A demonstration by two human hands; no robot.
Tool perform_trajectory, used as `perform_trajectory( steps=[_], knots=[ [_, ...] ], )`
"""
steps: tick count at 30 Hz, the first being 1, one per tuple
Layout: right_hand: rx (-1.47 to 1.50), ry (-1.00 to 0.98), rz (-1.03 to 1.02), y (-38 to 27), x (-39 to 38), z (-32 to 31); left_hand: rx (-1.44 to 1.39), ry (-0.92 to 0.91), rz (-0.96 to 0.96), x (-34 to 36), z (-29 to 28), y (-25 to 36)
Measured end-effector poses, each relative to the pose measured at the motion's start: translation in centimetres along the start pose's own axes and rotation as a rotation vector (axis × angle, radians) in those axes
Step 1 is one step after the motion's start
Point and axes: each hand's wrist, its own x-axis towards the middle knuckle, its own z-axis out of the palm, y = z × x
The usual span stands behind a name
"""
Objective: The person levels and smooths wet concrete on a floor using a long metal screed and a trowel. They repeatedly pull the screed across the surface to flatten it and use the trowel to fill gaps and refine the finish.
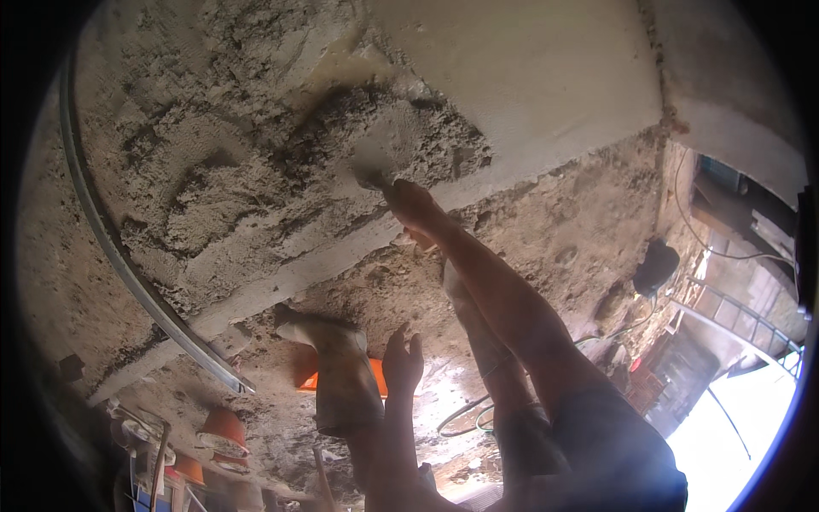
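Observation:
My right hand (pixel 414 209) is closed around the handle of a trowel (pixel 372 177), with the arm stretched far out. The blade is partly blurred and lies against rough, wet grey mortar (pixel 205 171). Beside it a smooth, pale finished surface (pixel 546 72) borders the lumpy mortar. Lower down, my left hand (pixel 403 365) hangs near my knee, fingers apart and holding nothing. My boot (pixel 345 375) and the other boot (pixel 469 316) stand on the dirt below the mortar's straight edge.
A long metal straightedge (pixel 111 247) crosses the left side. An orange tub (pixel 341 377) sits behind my boot, and an orange bucket (pixel 223 429) stands at lower left. A hose (pixel 465 416) lies near my legs. At right are a dark object with a cable (pixel 655 266) and a ladder (pixel 742 316).

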Motion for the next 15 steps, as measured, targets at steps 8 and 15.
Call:
perform_trajectory(
  steps=[8,15],
  knots=[
    [-1.047,0.249,-0.540,2.4,0.0,-5.1,-0.041,-0.018,0.013,0.7,0.7,1.4],
    [-0.770,0.380,-0.342,-8.8,6.5,-9.5,-0.064,-0.013,-0.103,0.9,0.5,0.5]
  ],
)
